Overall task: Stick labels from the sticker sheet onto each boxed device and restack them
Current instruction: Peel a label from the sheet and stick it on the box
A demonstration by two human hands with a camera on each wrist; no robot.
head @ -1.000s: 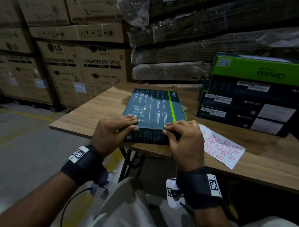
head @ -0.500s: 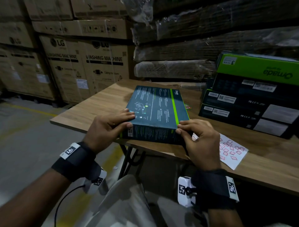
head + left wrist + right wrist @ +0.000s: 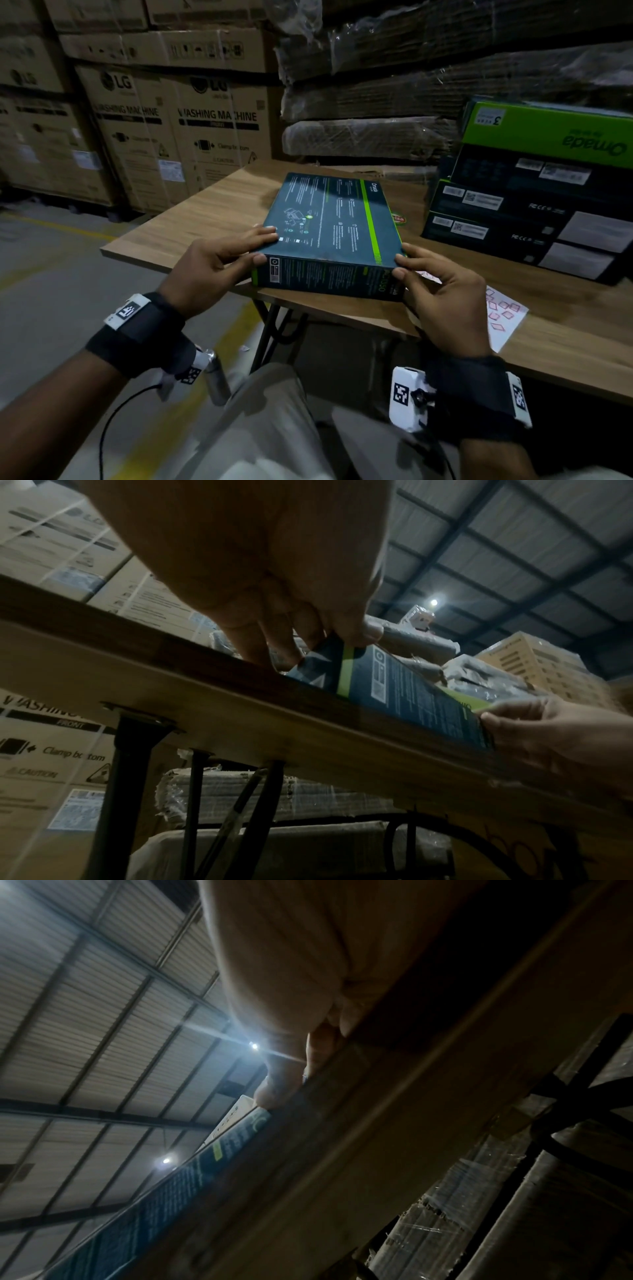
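Observation:
A flat dark teal device box (image 3: 334,233) with a green stripe lies at the near edge of the wooden table (image 3: 212,212). My left hand (image 3: 219,260) grips its near left corner, fingers on top and thumb on the front face; the left wrist view shows that same box (image 3: 394,685) pinched at the corner. My right hand (image 3: 435,294) holds the near right corner, thumb on top. In the right wrist view the box (image 3: 192,1183) runs along the table edge. The white sticker sheet (image 3: 503,315) with red labels lies right of my right hand, partly hidden by it.
A stack of boxed devices (image 3: 534,212), the top one green (image 3: 555,137), stands at the right of the table. Large cardboard cartons (image 3: 164,130) and wrapped cardboard bundles (image 3: 370,137) fill the space behind. A small round sticker (image 3: 397,219) shows beside the box.
My right hand slid from the middle of the box's near edge to its right corner. The box now sits angled, closer to the sticker sheet, and covers more of it.

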